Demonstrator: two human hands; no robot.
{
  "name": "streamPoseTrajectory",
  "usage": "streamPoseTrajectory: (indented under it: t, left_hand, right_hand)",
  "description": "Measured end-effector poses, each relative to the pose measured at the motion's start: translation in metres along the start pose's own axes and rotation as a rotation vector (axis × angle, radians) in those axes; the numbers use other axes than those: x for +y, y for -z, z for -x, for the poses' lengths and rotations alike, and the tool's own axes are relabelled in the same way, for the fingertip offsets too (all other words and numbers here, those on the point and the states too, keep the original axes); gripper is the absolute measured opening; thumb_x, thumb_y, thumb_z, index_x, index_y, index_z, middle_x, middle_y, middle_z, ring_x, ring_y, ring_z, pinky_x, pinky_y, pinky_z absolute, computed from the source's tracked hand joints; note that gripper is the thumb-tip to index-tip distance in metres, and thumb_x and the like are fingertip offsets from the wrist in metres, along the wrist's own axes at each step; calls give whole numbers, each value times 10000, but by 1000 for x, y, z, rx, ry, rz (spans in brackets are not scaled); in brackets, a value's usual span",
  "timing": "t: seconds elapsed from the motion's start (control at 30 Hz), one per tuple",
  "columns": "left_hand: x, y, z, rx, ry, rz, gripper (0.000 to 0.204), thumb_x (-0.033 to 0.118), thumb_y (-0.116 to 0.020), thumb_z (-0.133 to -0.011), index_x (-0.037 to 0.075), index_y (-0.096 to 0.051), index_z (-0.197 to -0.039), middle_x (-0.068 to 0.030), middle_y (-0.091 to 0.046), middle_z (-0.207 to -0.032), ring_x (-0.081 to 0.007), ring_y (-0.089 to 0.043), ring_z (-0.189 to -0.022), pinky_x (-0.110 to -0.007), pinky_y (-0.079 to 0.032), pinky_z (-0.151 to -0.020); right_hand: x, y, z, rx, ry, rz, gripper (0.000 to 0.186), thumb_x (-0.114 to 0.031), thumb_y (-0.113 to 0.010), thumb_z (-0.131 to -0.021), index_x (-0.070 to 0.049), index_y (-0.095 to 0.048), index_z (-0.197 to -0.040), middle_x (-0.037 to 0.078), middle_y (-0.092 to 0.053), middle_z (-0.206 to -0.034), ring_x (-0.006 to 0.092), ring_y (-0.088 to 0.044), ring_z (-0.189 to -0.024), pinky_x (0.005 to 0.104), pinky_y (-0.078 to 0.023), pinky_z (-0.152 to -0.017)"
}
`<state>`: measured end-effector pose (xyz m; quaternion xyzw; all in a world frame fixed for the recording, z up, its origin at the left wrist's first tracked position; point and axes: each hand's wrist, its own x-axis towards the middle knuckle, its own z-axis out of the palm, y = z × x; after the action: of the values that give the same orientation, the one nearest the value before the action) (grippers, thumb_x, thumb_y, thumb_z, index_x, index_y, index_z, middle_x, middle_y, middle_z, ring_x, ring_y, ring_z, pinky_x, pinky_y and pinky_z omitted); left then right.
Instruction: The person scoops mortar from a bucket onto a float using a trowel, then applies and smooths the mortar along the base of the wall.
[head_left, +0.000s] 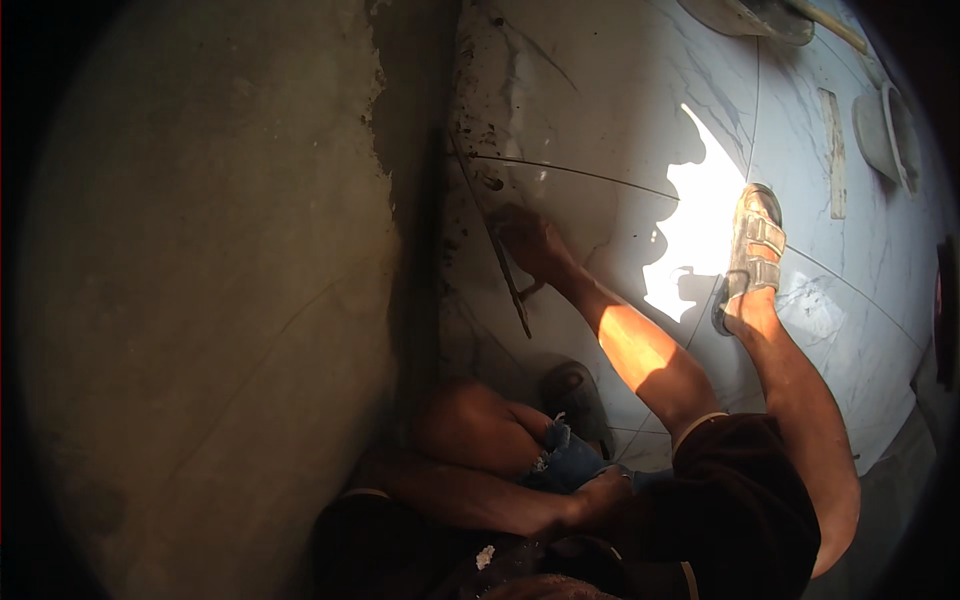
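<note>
My right hand (532,246) is closed near the foot of the wall, low over the tiled floor. It grips what looks like a plastering trowel (518,300), its long, thin blade seen edge-on and slanting along the wall. The hand and shadow cover most of the handle. My left hand (605,488) rests at my lap against the torn denim shorts (572,462), its fingers partly hidden in shade. Dark crumbs and smears lie on the tile beside the trowel.
A plastered wall (220,280) fills the left side. Marbled tiles (590,90) cover the floor. At the upper right are a shallow pan (745,18) with a wooden handle above it, a flat strip (832,155) and a pale container (885,140). My sandalled foot (757,235) stands beside a bright sunlit patch.
</note>
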<state>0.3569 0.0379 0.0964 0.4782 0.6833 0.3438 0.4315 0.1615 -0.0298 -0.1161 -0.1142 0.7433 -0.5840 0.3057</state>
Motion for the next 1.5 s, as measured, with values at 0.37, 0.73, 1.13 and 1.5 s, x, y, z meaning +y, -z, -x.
streamPoseTrajectory:
  t: [0.37,0.73,1.13,1.5]
  left_hand:
    - [2,-34,-6,223,34,50,228,283,-534,-834,119,-691,-814,-39,-656,-798,-218,-638,-768,-360,-430,-626]
    - [-2,23,0,-62,31,77,255,303,-517,-852,117,-678,-785,-55,-644,-733,-205,-643,-694,-357,-439,-544]
    - [3,31,7,-132,44,93,245,287,-522,-841,106,-688,-840,-71,-653,-792,-233,-642,-784,-374,-461,-618]
    - [-7,26,2,61,182,157,192,207,-513,-825,109,-678,-825,-60,-680,-770,-248,-673,-724,-382,-478,-615]
  right_hand:
    - [40,-33,105,-127,121,174,247,-42,-517,-799,-69,-643,-1010,122,-647,-973,314,-636,-876,368,-508,-743]
    - [12,30,-122,-152,492,775,289,-133,-570,-753,5,-627,-1001,138,-613,-1003,303,-588,-969,365,-494,-829]
    - [49,-40,145,-794,-117,210,203,-167,-549,-818,-65,-640,-968,117,-654,-978,318,-631,-881,389,-490,-793]
    - [-34,98,-5,-422,-379,146,252,-152,-480,-884,-47,-625,-1061,103,-652,-864,166,-618,-742,316,-501,-667]
